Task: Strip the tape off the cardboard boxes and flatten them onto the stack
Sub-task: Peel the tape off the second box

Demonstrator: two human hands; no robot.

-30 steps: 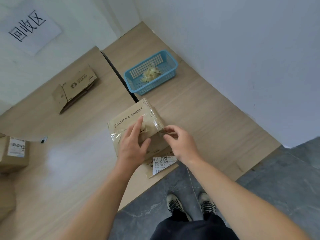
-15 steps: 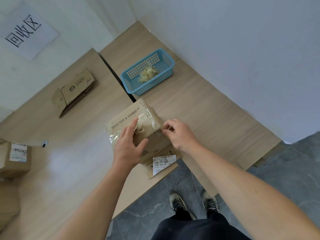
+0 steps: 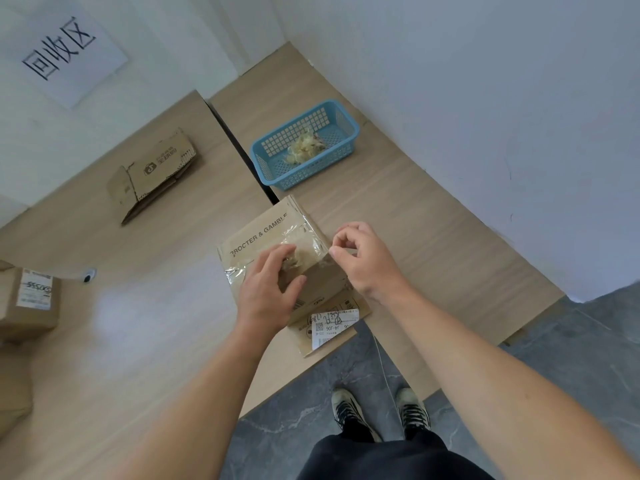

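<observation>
A small cardboard box [image 3: 256, 233] printed "PROCTER & GAMBLE" stands near the table's front edge, its top wrapped in clear tape [image 3: 308, 240]. A white shipping label shows on its near flap. My left hand [image 3: 270, 292] presses on the box top, fingertips on a crumpled patch of tape and thumb spread over the near face. My right hand [image 3: 363, 261] is at the box's right top edge, where thumb and forefinger pinch the tape. A flattened box [image 3: 156, 174] lies at the back left of the table.
A blue basket [image 3: 273, 174] holding a wad of stripped tape [image 3: 304, 147] stands behind the box. A sealed box [image 3: 27, 299] with a label sits at the left edge. A dark gap [image 3: 239, 150] separates two tabletops. Walls close off the back and right.
My right hand has moved up from the box's near right side to its top right edge. My left hand's fingers have bent a little more over the crumpled tape.
</observation>
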